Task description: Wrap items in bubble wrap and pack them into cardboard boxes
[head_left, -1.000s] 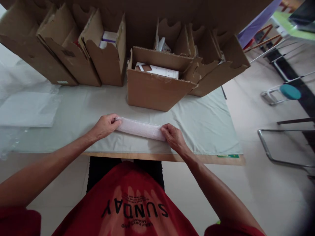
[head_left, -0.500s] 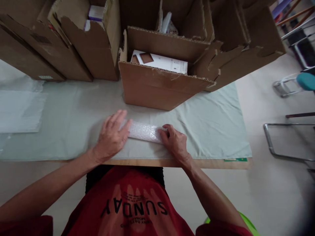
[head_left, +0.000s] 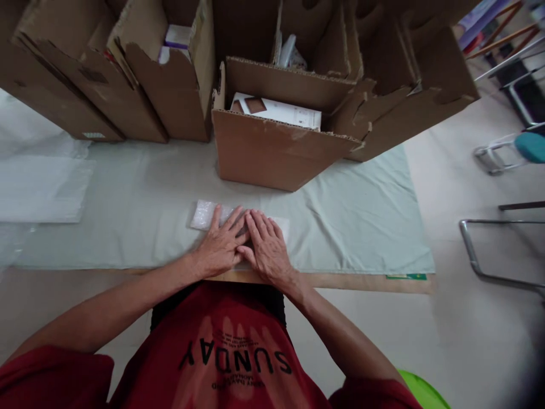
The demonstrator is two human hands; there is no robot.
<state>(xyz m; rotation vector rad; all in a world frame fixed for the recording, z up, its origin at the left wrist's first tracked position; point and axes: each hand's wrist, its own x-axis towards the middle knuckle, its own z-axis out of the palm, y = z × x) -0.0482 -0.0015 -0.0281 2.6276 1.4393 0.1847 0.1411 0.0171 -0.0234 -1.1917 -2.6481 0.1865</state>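
A strip of bubble wrap (head_left: 203, 215) lies flat on the pale green cloth (head_left: 340, 227) near the table's front edge. Spread over its middle is my left hand (head_left: 221, 241), palm down with the fingers apart. Beside it, my right hand (head_left: 267, 245) lies flat toward the strip's right part, its fingers stretched out and close to my left fingertips. Both hands cover much of the strip, so I cannot tell what, if anything, is inside it. Only its left end and a bit at the right show.
An open cardboard box (head_left: 276, 150) with a white printed box (head_left: 293, 115) inside stands just beyond my hands. More cardboard boxes (head_left: 183, 102) line the back. Clear plastic sheets (head_left: 46, 187) lie at the left. A teal-topped stool (head_left: 530, 147) stands on the floor at right.
My left hand has moved right onto the strip's middle, and my right hand has moved left, its curled fingers now flat. The strip's left end is now uncovered.
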